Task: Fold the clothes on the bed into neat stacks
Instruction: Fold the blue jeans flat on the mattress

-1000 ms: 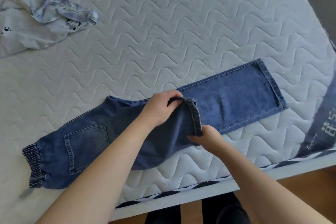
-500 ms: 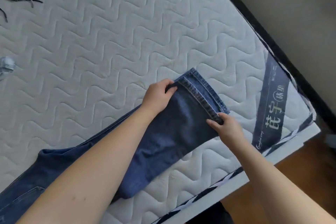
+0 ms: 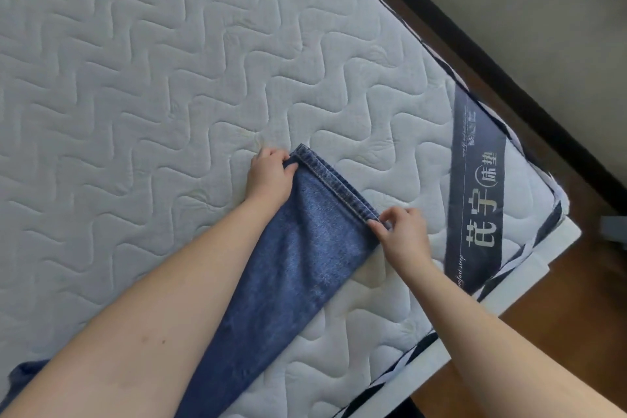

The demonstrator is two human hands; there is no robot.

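Observation:
A pair of blue jeans lies stretched along the quilted white mattress, one leg laid over the other. Its hemmed cuff runs diagonally between my hands. My left hand pinches the far corner of the cuff. My right hand pinches the near corner of the same cuff with fingertips. My left forearm covers the upper part of the jeans, and the waist end is out of view at the lower left.
A dark blue label band with white characters crosses the mattress near its right corner. The bed's white edge and wooden floor lie to the right. A dark baseboard runs along the wall.
Both hands have carried the top leg's cuff rightward onto the lower leg's cuff, which now hides it. The view has swung right, so the other clothes have left the frame.

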